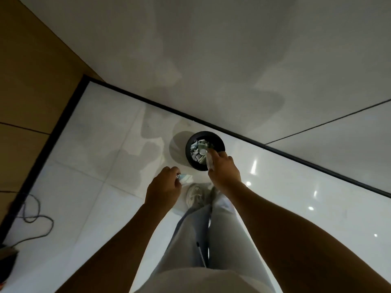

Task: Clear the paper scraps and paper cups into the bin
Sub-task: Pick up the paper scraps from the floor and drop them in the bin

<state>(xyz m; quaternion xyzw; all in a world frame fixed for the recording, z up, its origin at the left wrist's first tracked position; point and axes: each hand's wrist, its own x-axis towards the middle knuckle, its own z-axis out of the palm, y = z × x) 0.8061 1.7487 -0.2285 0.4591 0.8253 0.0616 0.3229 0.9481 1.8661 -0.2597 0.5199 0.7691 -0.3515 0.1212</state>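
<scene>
A round black bin [218, 142] stands on the white tiled floor against the wall, with pale crumpled paper scraps [197, 150] inside. My right hand [224, 172] is over the bin's near rim, fingers closed around a pale paper cup [209, 160] that points down into the opening. My left hand [164, 187] hovers left of the bin, closed on a small pale paper scrap [184, 179] that sticks out from its fingers.
A black baseboard [296, 158] runs along the grey wall behind the bin. A brown wall [31, 81] closes the corner on the left. A dark cable [31, 214] loops over the floor at far left. My white shoes [195, 196] stand just before the bin.
</scene>
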